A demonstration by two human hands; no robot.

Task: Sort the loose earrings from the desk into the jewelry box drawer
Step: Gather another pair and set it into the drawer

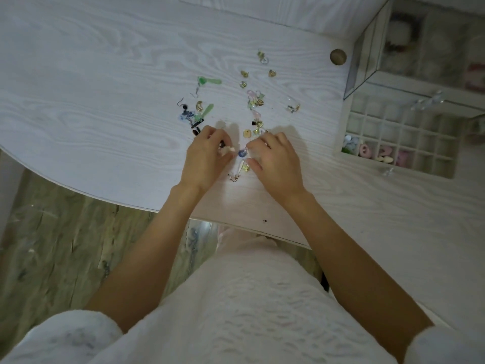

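Several loose earrings lie scattered on the white desk (105, 88): green leaf-shaped ones (210, 81), gold studs (244, 73), and a pink and gold cluster (256, 101). My left hand (204, 158) and my right hand (275, 161) meet near the desk's front edge. Between their fingertips sits a blue bead earring (242, 153), which both hands pinch. A pale drop earring (240, 168) and a small gold piece (246, 168) lie just below it. The open jewelry box drawer (338, 151), divided into small compartments, stands at the right with a few earrings in its near cells.
A glass-sided jewelry box (367, 64) stands at the back right above the drawer. A round wooden knob (338, 57) sits beside it. The desk's curved front edge runs close under my wrists, with wooden floor to the left.
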